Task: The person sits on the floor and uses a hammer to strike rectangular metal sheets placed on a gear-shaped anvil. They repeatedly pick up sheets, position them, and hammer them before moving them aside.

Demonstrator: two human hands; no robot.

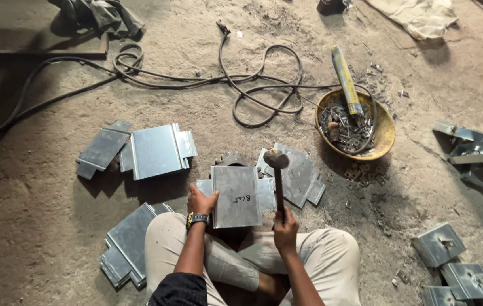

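Fingers [199, 198] pinching one sheet [237, 195], one hammer [278, 181] (raised)

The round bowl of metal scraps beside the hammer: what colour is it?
Yellow. The bowl shows best in the head view, its only view, on the dusty floor.

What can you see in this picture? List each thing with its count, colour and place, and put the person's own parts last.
sheet-metal piece in hand: one, grey, centre, in front of the knees
hammer: one, dark, centre, head raised
toothed gear: one, dark, behind the held piece
flat sheet-metal pieces: several, grey, left and centre floor
folded metal boxes: several, grey, right floor
yellow bowl: one, holding metal scraps, upper right
cables: several, black, top floor
wristband: one, black and yellow, left wrist
left hand: grips the held piece's edge
right hand: grips the hammer's handle
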